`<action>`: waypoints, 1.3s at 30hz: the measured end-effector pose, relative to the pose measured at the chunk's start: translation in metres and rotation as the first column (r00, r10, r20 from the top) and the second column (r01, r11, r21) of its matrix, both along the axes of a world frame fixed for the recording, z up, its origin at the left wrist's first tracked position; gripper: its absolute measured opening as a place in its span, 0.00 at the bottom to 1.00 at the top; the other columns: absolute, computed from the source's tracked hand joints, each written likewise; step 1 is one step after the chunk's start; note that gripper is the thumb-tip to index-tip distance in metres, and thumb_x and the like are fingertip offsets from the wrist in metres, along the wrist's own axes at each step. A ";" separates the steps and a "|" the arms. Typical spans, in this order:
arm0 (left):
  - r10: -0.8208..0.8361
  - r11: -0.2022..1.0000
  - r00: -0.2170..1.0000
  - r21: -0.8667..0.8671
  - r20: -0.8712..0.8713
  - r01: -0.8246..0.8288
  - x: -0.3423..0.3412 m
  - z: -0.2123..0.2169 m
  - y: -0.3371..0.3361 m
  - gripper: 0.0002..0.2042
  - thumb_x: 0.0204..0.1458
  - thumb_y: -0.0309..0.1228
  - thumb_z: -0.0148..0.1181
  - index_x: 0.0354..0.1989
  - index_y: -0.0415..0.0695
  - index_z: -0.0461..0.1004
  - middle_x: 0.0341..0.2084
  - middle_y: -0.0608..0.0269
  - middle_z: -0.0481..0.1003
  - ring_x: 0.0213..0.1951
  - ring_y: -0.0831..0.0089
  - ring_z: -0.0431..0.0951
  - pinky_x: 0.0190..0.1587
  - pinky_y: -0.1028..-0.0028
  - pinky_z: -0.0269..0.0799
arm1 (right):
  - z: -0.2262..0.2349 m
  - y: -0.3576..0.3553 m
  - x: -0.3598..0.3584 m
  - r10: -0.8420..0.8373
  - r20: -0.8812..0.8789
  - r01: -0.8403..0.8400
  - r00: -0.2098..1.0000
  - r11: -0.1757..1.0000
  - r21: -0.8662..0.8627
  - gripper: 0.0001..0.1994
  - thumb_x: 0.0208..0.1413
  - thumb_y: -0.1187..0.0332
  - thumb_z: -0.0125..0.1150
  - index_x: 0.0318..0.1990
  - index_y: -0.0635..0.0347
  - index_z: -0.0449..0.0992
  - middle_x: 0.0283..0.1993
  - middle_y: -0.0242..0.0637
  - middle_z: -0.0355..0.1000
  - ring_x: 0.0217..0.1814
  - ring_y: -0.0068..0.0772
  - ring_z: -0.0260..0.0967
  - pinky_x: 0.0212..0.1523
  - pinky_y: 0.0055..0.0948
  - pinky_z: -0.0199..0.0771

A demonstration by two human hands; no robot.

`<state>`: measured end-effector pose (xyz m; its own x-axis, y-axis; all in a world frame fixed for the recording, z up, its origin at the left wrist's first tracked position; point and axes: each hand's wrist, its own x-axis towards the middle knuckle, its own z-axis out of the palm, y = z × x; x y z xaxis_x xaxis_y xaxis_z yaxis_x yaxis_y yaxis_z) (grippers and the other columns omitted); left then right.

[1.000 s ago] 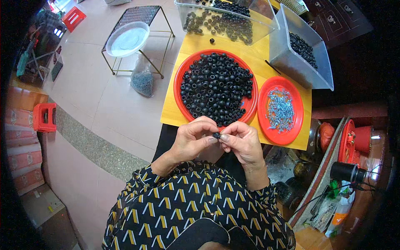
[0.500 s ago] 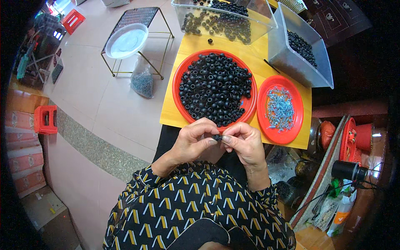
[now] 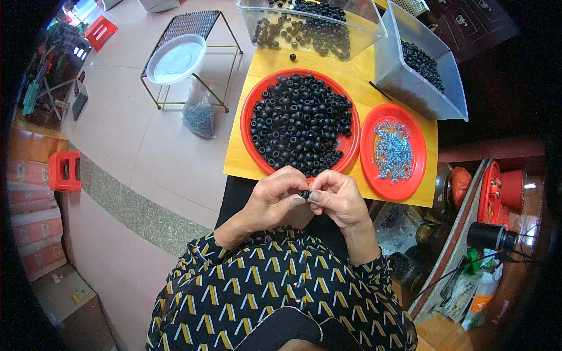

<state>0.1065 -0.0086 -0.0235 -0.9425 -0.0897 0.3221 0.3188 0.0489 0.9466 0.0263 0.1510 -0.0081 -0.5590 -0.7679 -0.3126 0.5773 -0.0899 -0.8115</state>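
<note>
Grip: left hand (image 3: 272,196) and right hand (image 3: 341,202) both pinch one black bead (image 3: 304,194) | held just in front of big red plate (image 3: 349,144) | more beads (image 3: 301,120) piled on it | small red plate (image 3: 419,146) beside it, shiny bits (image 3: 393,151) on top | yellow tabletop (image 3: 354,73) under both

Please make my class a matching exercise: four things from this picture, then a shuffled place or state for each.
1. Left hand and right hand
2. Larger red tray
3. Smaller red tray
4. Clear plastic bag

A. On the floor
B. Meeting at a small black piece
C. Holding silvery pieces
D. Heaped with black beads

Pairs: 1-B, 2-D, 3-C, 4-A
</note>
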 end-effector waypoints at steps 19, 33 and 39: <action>-0.155 0.986 0.987 -0.060 -0.037 0.153 -0.006 0.003 -0.001 0.07 0.39 0.22 0.60 0.28 0.38 0.72 0.20 0.62 0.68 0.26 0.69 0.68 0.31 0.73 0.64 | -0.013 0.008 0.008 0.154 0.199 -0.128 0.968 0.982 -0.135 0.07 0.49 0.69 0.58 0.32 0.63 0.69 0.22 0.30 0.66 0.19 0.15 0.61 0.18 0.12 0.57; 0.109 0.929 0.977 -0.331 -0.185 -0.166 -0.001 -0.008 -0.001 0.14 0.35 0.19 0.60 0.34 0.35 0.70 0.23 0.56 0.69 0.26 0.64 0.69 0.29 0.72 0.64 | 0.083 0.037 -0.129 -0.333 -0.557 0.321 0.760 0.939 -0.124 0.07 0.49 0.71 0.52 0.32 0.67 0.70 0.22 0.34 0.68 0.20 0.21 0.63 0.20 0.17 0.64; 0.080 0.907 0.967 -0.385 -0.241 -0.171 -0.011 -0.011 0.004 0.13 0.34 0.16 0.60 0.33 0.36 0.70 0.24 0.56 0.69 0.26 0.63 0.68 0.29 0.71 0.64 | 0.106 0.063 -0.226 -0.393 -0.777 0.723 0.491 0.681 0.112 0.08 0.52 0.69 0.54 0.32 0.66 0.71 0.22 0.33 0.68 0.19 0.17 0.61 0.20 0.17 0.63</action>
